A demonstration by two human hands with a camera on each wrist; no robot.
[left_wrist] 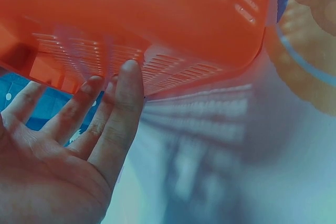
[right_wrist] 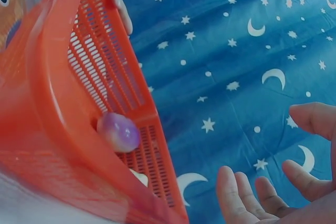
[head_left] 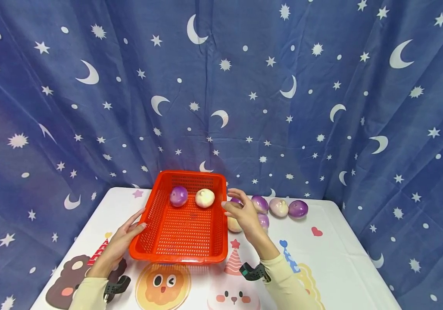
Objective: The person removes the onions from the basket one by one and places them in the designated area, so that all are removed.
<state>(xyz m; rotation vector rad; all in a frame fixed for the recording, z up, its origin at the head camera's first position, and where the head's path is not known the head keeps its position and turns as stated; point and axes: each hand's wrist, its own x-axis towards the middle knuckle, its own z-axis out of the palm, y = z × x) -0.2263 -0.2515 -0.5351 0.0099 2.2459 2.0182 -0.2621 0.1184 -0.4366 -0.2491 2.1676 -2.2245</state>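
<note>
Beside red basket (head_left: 179, 260) | left hand (head_left: 123, 237): straight fingers touching it | right hand (head_left: 247, 214): wide, empty

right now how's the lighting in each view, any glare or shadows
Head view: bright, fairly even light on the white tablecloth; left wrist view: dimmer, bluish, the red basket throwing soft striped shadows on the cloth; right wrist view: a blue cast too, with a small glint on the purple vegetable in the basket.
</note>
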